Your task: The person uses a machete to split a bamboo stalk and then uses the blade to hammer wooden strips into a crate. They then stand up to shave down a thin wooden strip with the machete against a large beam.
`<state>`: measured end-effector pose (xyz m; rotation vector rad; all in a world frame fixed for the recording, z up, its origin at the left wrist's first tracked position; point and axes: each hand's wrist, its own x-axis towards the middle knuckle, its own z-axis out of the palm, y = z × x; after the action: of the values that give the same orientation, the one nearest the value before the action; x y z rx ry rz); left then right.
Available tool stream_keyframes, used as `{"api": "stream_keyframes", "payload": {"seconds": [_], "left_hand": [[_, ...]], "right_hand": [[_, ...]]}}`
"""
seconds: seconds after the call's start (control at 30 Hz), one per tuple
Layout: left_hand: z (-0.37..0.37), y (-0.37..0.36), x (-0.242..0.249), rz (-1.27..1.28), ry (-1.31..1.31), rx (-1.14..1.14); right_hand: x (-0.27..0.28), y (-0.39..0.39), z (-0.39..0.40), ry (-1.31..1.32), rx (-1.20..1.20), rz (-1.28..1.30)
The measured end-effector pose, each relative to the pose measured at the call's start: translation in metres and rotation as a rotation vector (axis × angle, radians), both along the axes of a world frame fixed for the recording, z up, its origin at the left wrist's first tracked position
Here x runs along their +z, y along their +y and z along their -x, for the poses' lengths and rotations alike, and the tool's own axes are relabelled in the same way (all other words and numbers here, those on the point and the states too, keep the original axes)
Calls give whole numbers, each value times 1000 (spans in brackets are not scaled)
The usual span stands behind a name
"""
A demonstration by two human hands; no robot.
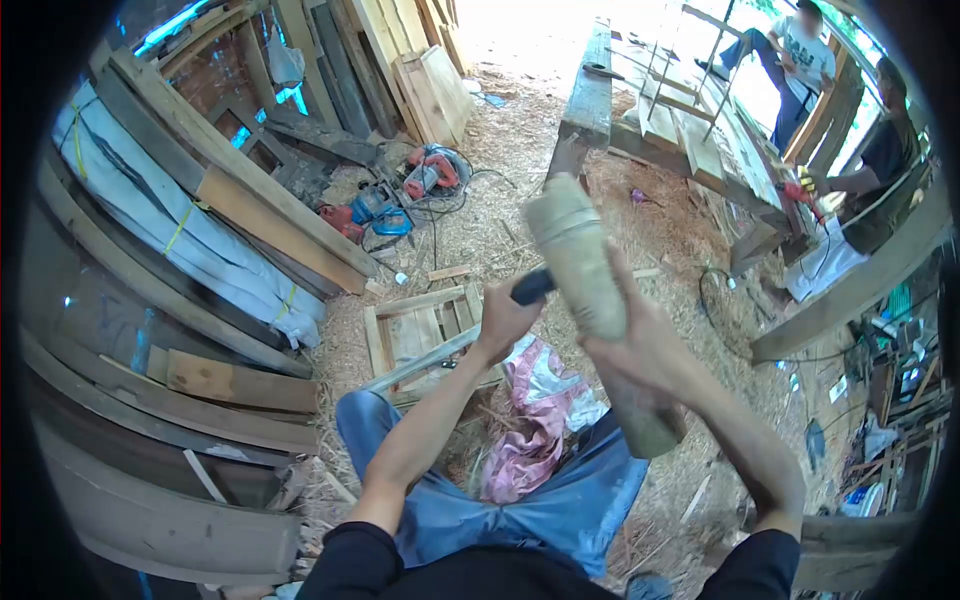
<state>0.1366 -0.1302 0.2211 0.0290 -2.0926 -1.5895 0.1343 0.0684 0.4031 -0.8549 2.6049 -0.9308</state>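
Note:
A long, pale, carved wooden cylinder (583, 275) is held up, tilted, in front of me; a groove rings it near its upper end. My right hand (640, 345) wraps round its middle, and its lower end is beyond my wrist. My left hand (508, 318) is closed on a dark handle (533, 286) whose tip points to the cylinder's side. I cannot make out the rest of that tool. Below my hands, a pink and white cloth (535, 420) lies between my knees. A small wooden frame (425, 330) rests on the ground just ahead of my left knee.
Power tools (435, 172) with cables lie on the shavings-covered ground ahead. Long planks (240, 170) line the left side. A heavy workbench (590, 100) stands at the upper right. One person (800, 60) is beyond it; another (890, 140) holds a red power tool (797, 192).

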Motion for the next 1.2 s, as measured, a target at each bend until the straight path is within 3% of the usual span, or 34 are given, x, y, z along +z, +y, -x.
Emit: {"api": "stream_keyframes", "payload": {"seconds": [0.03,0.13,0.2,0.23,0.3,0.33,0.4,0.53,0.6,0.63,0.7,0.73,0.8,0.87,1.0,1.07,1.13,1.17,1.2], "left_hand": [[2,-7,-3,-24,-16,37],[14,-8,-1,-151,24,32],[12,-1,5,1,-35,23],[7,5,16,-43,-35,1],[18,8,-3,-33,-20,-10],[24,6,-7,-17,3,-9],[31,6,-10,-32,33,37],[33,7,2,-20,77,83],[29,13,-1,2,58,67],[29,15,-3,13,16,32],[28,19,-6,22,-32,-3],[27,21,-7,30,-44,-1],[21,20,-1,34,-54,17],[11,15,13,88,-162,76],[23,-8,-11,25,-47,68],[37,-24,-7,-68,20,49],[46,-40,-15,-89,69,158],[36,-45,1,-164,-109,143],[30,-51,8,-164,-116,152]], "right_hand": [[0,8,4,-65,-36,2],[19,26,4,90,-100,1],[38,31,9,380,-98,331],[50,26,6,372,-106,325],[69,10,-4,486,-188,813],[51,11,1,495,-193,817],[-3,11,6,10,-16,-22],[20,30,-7,-43,19,-60],[41,38,0,409,-94,224],[54,38,2,406,-103,226],[73,36,4,503,-285,668],[60,32,2,500,-290,668],[15,19,-1,194,-143,210],[-18,27,7,-10,-80,-82],[-65,41,37,-112,-126,-107],[-112,35,53,-195,-309,-129],[-170,24,64,-248,-331,-76],[-201,17,71,-285,-360,-13],[-237,11,79,-292,-352,-16]]}}
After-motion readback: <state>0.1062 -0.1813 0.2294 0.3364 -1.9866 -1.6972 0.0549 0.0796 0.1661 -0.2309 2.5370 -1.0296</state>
